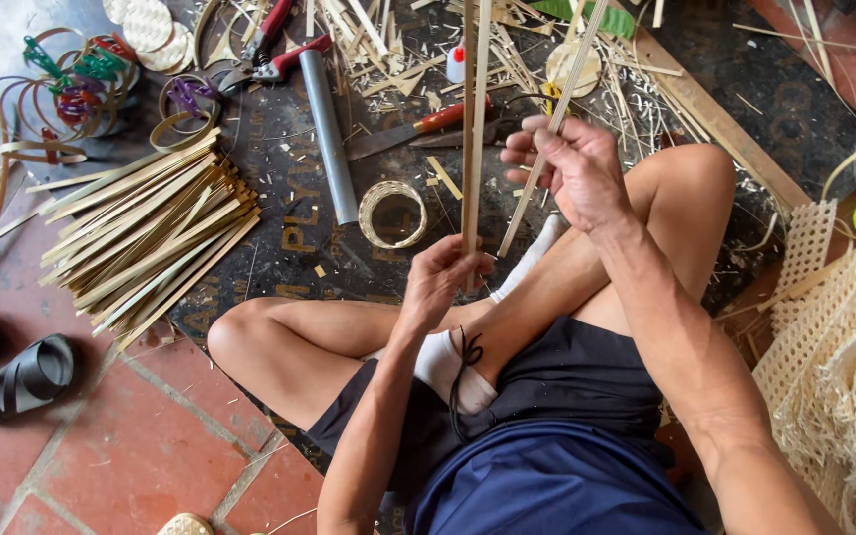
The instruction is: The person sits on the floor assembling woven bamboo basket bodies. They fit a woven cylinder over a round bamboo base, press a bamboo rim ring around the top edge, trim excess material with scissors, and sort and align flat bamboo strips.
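I sit cross-legged on the floor. My left hand (445, 272) grips the lower ends of two long bamboo strips (473, 129) that stand nearly upright, running to the top of the view. My right hand (569, 163) pinches a third thin bamboo strip (559, 104) that slants from lower left to upper right. The slanted strip's lower end comes close to my left hand. A small coil of bamboo strip (393, 213) lies on the dark mat just left of my left hand.
A pile of flat bamboo strips (146, 233) lies at left. A grey pipe (329, 124), a red-handled knife (403, 134), red-handled shears (265, 50), coloured coils (81, 79), black sandals (12, 372) and woven cane sheets (839, 347) surround me.
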Demonstrator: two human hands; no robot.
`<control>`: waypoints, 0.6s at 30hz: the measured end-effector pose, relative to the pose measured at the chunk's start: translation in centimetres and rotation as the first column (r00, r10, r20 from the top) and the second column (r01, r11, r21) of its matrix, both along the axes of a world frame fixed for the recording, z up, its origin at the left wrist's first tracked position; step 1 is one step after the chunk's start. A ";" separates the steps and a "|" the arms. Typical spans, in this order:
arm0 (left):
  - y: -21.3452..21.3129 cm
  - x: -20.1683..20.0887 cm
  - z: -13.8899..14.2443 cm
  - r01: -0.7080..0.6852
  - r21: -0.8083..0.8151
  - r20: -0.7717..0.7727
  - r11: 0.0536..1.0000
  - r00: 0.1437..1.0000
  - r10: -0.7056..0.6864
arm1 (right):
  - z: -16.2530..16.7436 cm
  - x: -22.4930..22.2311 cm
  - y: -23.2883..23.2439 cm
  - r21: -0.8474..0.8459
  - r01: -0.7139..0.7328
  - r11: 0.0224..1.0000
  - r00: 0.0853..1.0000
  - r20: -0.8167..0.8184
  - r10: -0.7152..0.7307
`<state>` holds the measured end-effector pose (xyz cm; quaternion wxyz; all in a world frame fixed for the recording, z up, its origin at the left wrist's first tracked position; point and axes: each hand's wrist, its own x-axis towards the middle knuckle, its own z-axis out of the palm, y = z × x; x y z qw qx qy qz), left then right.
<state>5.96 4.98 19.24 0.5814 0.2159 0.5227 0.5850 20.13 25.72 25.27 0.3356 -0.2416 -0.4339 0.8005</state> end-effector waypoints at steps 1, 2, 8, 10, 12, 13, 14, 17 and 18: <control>0.6 0.1 -0.5 -0.023 -0.020 -0.039 1.000 0.999 0.022 | -0.4 -0.3 -0.4 -0.003 -0.015 1.000 1.000 -0.018 0.015; 1.2 0.2 -1.0 -0.043 -0.038 -0.080 0.998 0.996 0.040 | -0.7 -0.6 -0.7 -0.004 -0.025 1.000 0.999 -0.036 0.025; 3.5 0.9 -3.2 0.036 0.114 0.025 0.993 0.999 -0.039 | -1.4 -2.4 -2.3 -0.037 -0.015 0.999 1.000 -0.015 0.015; 3.7 1.2 -3.6 0.068 0.105 0.070 0.992 0.995 -0.075 | -1.4 -2.6 -2.4 0.006 -0.022 1.000 0.999 0.031 0.022; 3.8 1.4 -3.9 0.072 0.008 0.048 0.997 0.996 -0.072 | -1.3 -2.5 -2.2 0.065 -0.045 0.997 0.997 0.064 0.041; 4.0 1.4 -4.0 0.086 0.058 -0.004 0.995 0.996 -0.085 | -1.2 -2.2 -2.0 0.108 -0.061 0.992 0.996 0.073 0.053; 4.2 1.4 -4.1 0.099 0.105 -0.055 0.990 0.994 -0.094 | -1.0 -2.0 -1.8 0.148 -0.079 0.986 0.994 0.083 0.067; 5.3 0.8 -4.4 0.123 0.149 -0.183 0.981 0.979 -0.095 | -0.4 -1.0 -0.9 0.274 -0.189 0.943 0.966 0.222 0.129; 5.8 0.4 -4.4 0.131 0.152 -0.225 0.980 0.970 -0.095 | -0.1 -0.6 -0.7 0.318 -0.199 0.927 0.960 0.254 0.119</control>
